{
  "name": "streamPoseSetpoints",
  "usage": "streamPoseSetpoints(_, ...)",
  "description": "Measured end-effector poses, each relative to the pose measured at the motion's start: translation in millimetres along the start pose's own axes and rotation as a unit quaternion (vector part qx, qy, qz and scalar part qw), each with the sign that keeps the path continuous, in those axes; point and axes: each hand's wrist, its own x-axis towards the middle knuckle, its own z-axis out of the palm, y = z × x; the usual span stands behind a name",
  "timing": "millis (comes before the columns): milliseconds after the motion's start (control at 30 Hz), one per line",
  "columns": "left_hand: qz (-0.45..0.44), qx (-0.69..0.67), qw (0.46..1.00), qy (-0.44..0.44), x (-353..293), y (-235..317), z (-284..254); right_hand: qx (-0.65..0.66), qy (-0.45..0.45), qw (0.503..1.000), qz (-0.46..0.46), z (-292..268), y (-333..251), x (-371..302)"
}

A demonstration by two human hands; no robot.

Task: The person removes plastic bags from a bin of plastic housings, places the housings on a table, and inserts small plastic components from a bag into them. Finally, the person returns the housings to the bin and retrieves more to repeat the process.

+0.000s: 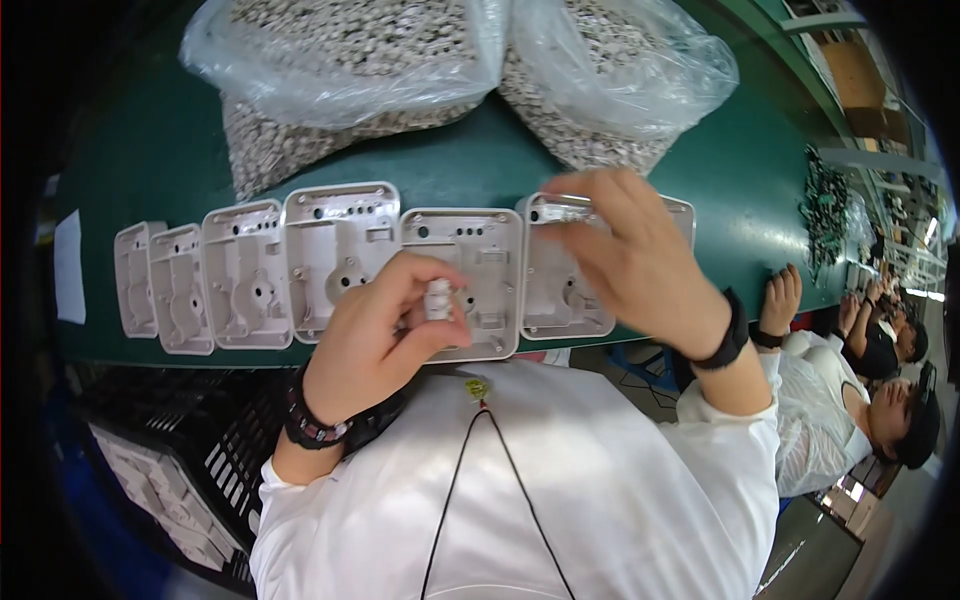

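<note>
The left hand (375, 335) has its thumb and fingers clamped on a small clump of white parts (438, 300), held over the lower left of a shallow white plastic case (490, 270). The clump looks pale, short and knobbly, its pieces stacked closely together. The right hand (645, 270) is over the upper part of the neighbouring case (545, 290); it is blurred, so I cannot tell whether its fingers grip anything. Both cases have rounded corners, small round holes and moulded ribs, and sit in a row on a green table (750, 240).
</note>
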Motion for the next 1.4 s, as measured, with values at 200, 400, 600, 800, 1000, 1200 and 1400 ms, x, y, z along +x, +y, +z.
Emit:
streamPoseSetpoints(200, 0.006, 0.02, 0.995, -0.099, 8, 0, -5, 0.179, 0.1, 0.976, -0.069, 5, -49, 18)
streamPoseSetpoints(400, 0.02, 0.055, 0.989, -0.138, 8, 0, -5, 0.258, 0.08, 0.959, -0.081, 11, -40, 15)
streamPoseSetpoints(600, -0.026, -0.037, 0.997, -0.056, 3, -9, 3, 0.587, 0.105, 0.783, 0.176, 24, -55, 7)
streamPoseSetpoints(800, 0.015, 0.002, 0.998, -0.058, 10, 4, 1, 0.571, 0.138, 0.804, 0.098, 42, -57, 14)
streamPoseSetpoints(1000, 0.012, 0.012, 0.997, -0.08, 6, 2, -4, 0.36, 0.178, 0.915, 0.048, 31, -57, 17)
streamPoseSetpoints(1200, 0.023, 0.096, 0.989, -0.114, 3, -7, -15, 0.343, 0.081, 0.935, -0.023, 28, -53, 23)
streamPoseSetpoints(1400, 0.031, 0.038, 0.999, 0.006, -8, -18, -15, 0.349, 0.005, 0.937, 0.031, 19, -50, 47)
